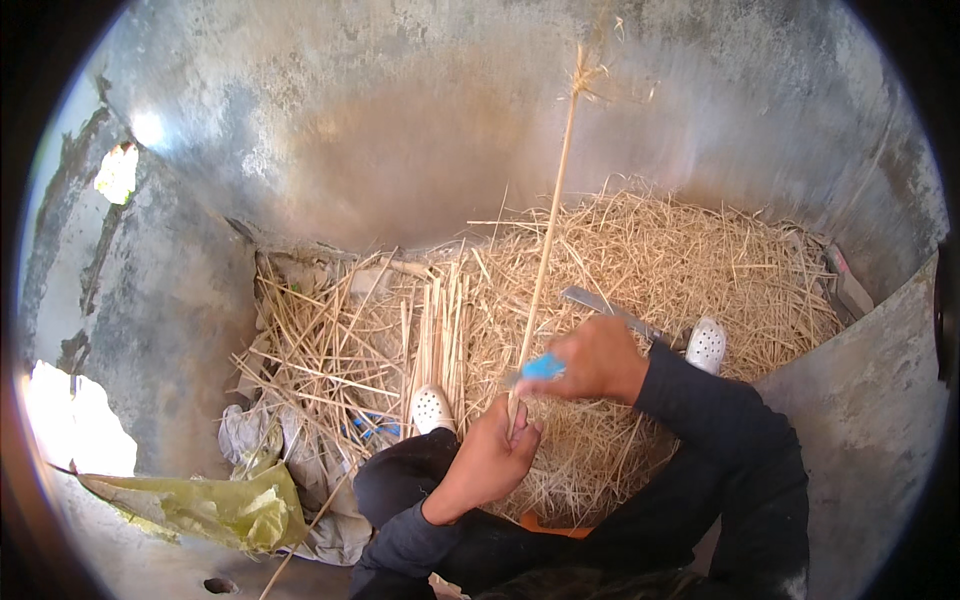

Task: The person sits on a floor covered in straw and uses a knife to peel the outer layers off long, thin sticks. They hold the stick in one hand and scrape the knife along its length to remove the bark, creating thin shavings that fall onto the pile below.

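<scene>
So, head view, the only one I've got: the long stalk [548,240] runs from its frayed top at upper middle of the frame down to my left hand [490,455], just below center. Left fingers are pinching it near the lower end. My right hand [600,360], right above, is curled around a blue thing [543,367] that's too blurred to make out, up close against the stalk. Can't tell if it's actually touching.

If you're trying this, I'd pinch firmly so that long top doesn't whip around, keep the left fingertips clear of the blue thing, and go with short, controlled strokes. Also, I'd watch out for that knife-looking blade [605,303] lying on the straw [690,260], just past my right hand. Easy to bump, I reckon.
</scene>
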{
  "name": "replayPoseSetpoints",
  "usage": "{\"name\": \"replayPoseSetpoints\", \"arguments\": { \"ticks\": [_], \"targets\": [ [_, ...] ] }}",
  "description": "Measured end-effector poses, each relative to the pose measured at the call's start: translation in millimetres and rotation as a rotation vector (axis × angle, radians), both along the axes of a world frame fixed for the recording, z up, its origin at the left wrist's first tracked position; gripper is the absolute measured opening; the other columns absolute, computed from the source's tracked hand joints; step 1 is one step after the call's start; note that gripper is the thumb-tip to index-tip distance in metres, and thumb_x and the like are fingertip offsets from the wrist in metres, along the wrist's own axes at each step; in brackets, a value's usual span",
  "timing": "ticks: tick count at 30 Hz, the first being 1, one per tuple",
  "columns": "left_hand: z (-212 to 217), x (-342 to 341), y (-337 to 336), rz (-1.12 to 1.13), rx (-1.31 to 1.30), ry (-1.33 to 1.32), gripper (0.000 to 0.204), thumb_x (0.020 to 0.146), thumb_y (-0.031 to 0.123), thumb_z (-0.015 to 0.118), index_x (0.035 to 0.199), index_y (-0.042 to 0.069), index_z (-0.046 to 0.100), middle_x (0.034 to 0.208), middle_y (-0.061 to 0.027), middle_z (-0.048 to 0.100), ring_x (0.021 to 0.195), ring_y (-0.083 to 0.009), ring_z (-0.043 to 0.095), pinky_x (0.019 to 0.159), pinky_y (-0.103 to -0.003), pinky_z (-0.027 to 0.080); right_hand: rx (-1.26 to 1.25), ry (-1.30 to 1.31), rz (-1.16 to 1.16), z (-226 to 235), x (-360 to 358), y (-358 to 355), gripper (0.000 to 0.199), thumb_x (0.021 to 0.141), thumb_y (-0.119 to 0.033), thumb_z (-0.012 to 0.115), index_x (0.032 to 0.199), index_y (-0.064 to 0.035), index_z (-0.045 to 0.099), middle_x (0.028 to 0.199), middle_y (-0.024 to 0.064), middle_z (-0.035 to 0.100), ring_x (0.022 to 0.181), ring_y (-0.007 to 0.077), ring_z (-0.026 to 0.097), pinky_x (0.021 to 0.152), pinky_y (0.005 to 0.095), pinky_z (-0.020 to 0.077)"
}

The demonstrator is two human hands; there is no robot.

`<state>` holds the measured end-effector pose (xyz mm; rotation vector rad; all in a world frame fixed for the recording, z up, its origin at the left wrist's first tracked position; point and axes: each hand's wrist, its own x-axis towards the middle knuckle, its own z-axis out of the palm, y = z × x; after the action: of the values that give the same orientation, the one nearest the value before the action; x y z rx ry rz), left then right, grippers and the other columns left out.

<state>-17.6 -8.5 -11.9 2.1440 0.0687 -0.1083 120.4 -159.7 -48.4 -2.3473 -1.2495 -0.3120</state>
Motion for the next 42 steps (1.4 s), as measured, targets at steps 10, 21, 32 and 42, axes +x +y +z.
{"name": "replayPoseSetpoints", "arguments": {
  "ticks": [10, 21, 32, 42],
  "targets": [
    [-4, 4, -1, 0.001, -0.020, -0.063, 0.019, 0.086, 0.012, 0.056, 0.085, 0.002, 0.041, 0.065, -0.0096, 0.048, 0.057, -0.0203, 0.050, 0.055, -0.034, 0.041, 0.013, -0.029, -0.102, 3, 11, -3, 0.068, 0.074, -0.074, 0.050, 0.051, -0.0108, 0.061, 0.045, 0.0087, 0.052, 0.040, 0.0231, 0.055, 0.043, 0.0348, 0.0445],
    [-1, 0, -3, -0.039, 0.023, -0.001, 0.020, 0.085, 0.011, 0.057, 0.093, -0.002, 0.044, 0.067, -0.0111, 0.049, 0.056, -0.0211, 0.051, 0.054, -0.033, 0.041, -0.030, 0.054, -0.248, 12, 32, -16, 0.067, 0.072, -0.075, 0.051, 0.055, -0.0111, 0.062, 0.047, 0.0092, 0.054, 0.043, 0.0264, 0.056, 0.049, 0.0400, 0.0480],
    [-3, -2, 2, -0.002, -0.040, 0.051, 0.021, 0.085, 0.010, 0.059, 0.080, 0.005, 0.040, 0.063, -0.0020, 0.041, 0.058, -0.0100, 0.039, 0.052, -0.028, 0.036, 0.036, -0.022, 0.010, -5, 7, -5, 0.071, 0.072, -0.075, 0.050, 0.059, -0.0067, 0.064, 0.043, 0.0084, 0.050, 0.039, 0.0238, 0.051, 0.041, 0.0389, 0.0397],
    [3, -8, 0, -0.030, -0.059, 0.061, 0.024, 0.085, 0.013, 0.061, 0.079, 0.005, 0.039, 0.063, -0.0020, 0.039, 0.058, -0.0106, 0.038, 0.053, -0.028, 0.036, 0.011, -0.138, -0.144, -7, 26, -10, 0.075, 0.073, -0.080, 0.040, 0.054, -0.0112, 0.061, 0.043, 0.0038, 0.046, 0.036, 0.0180, 0.046, 0.035, 0.0340, 0.0329]
  ]
}}
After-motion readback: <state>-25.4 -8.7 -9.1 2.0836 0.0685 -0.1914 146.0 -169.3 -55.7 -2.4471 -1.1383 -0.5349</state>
